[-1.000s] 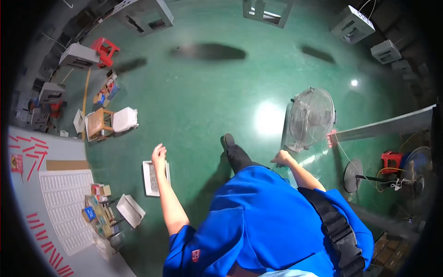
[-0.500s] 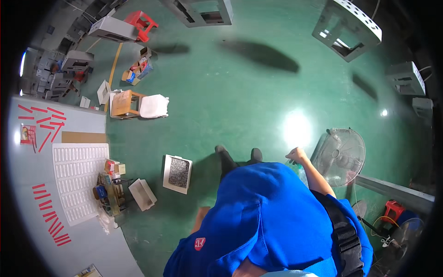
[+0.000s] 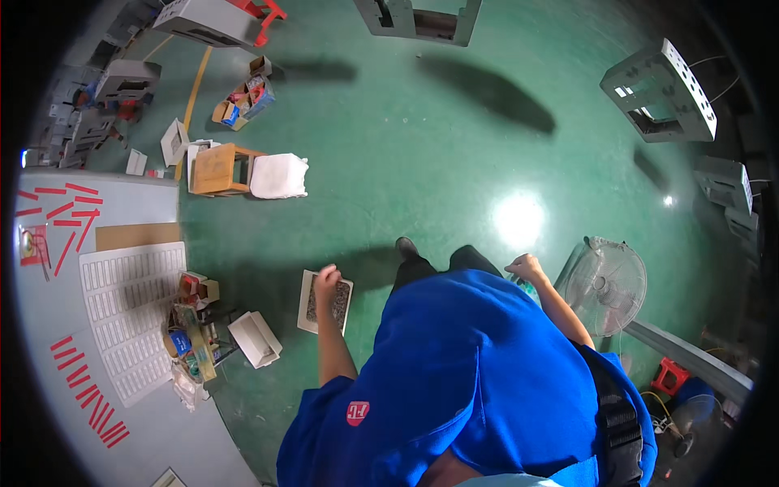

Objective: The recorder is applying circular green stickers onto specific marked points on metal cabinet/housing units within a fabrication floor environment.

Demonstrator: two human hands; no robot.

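Note:
My left hand (image 3: 327, 278) is closed and held out in front of me. In the picture it overlaps a white bin (image 3: 347, 318) of small dark grey pieces on the floor; I cannot tell how high above it the hand is. Whatever the fingers hold, if anything, is hidden. On the other side, my right hand (image 3: 526, 266) is closed round a clear plastic thing with a green tint (image 3: 529, 287). Most of that thing is hidden behind the hand and forearm, so its kind does not show.
A caged floor fan (image 3: 602, 284) stands at my right, beside a grey metal beam (image 3: 690, 357). To the left are an empty white bin (image 3: 256, 339), a grey table (image 3: 138, 203) with white trays, and a wooden stool (image 3: 219, 170). Grey metal housings (image 3: 661, 97) hang ahead.
My left hand has swung forward into view over the white bin. My right hand stays closed on the clear thing. The view has shifted slightly, and my feet have moved.

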